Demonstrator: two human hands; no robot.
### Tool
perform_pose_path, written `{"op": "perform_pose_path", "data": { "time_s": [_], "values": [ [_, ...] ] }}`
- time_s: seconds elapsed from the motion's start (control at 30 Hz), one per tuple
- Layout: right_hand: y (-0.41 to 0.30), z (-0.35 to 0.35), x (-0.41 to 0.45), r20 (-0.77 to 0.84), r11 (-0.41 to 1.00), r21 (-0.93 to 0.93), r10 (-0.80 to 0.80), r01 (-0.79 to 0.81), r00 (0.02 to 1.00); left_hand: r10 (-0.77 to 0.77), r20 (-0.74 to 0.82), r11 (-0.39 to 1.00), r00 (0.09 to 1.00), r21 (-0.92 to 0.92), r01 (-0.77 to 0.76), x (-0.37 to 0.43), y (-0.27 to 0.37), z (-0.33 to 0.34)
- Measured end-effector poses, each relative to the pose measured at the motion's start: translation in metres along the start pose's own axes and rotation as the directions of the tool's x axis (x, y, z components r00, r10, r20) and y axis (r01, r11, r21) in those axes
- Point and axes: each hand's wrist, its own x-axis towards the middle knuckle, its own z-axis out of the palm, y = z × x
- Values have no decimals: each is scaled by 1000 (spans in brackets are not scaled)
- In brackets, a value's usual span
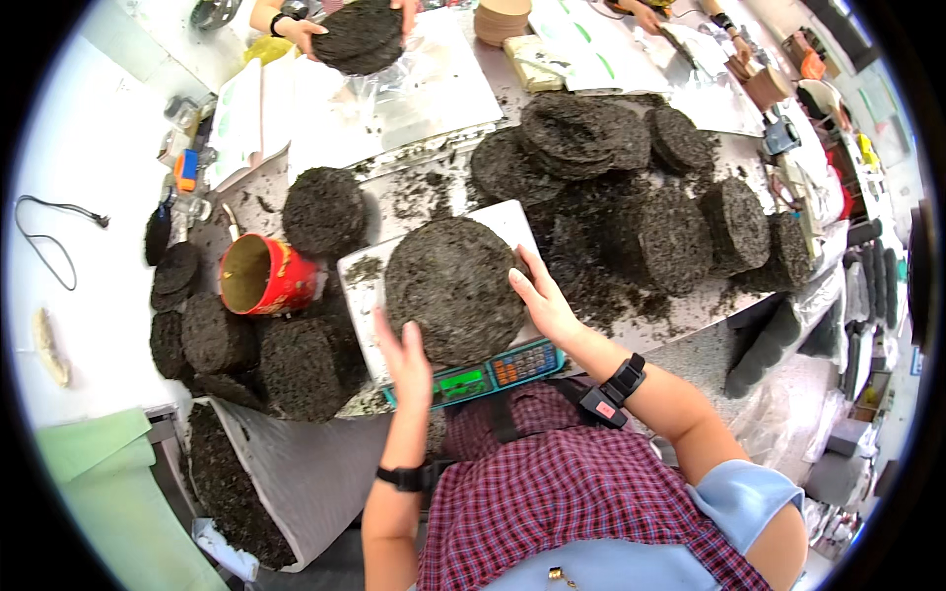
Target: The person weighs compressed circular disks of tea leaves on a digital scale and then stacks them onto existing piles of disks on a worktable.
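A thick round cake of dark, dried, seaweed-like material [454, 288] is over the pale platform [510, 219] of a digital weighing scale. My left hand [405, 363], slightly blurred, grips its lower left edge. On the opposite side my right hand [545, 299] has its thumb and fingers at the rim. Whether the cake rests fully on the platform or is slightly raised, I cannot tell. Below it shows the teal scale's lit green display [463, 383] and its keypad [526, 363]. Loose dark crumbs [363, 270] lie on the platform's left part.
More cakes are piled to the right [672, 240] and left [299, 369]. A red tin [267, 275] lies tilted left of the scale. An open sack of dark material [233, 487] stands below the table edge. Across the table a person's hands hold another cake [360, 37]; another person works farther right.
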Motion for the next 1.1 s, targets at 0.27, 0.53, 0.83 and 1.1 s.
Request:
{"op": "perform_pose_path", "data": {
  "time_s": [0.27,0.53,0.83,1.1],
  "values": [
    [55,-67,-10,-357,994,-91,22,-58,934,-485,-659,825,575,-127,550,-9,-128,-182],
    [-60,46,26,371,484,-614,-520,624,769,-360,-814,709,456,79,701,0,-125,-180],
    [-45,32,44,419,810,-444,-190,383,888,-382,-660,880,646,-473,37,-20,-53,-192],
    [9,-100,3,178,987,-12,162,-162,971,547,322,739,773,247,-626,-32,71,-54]
  ]
}}
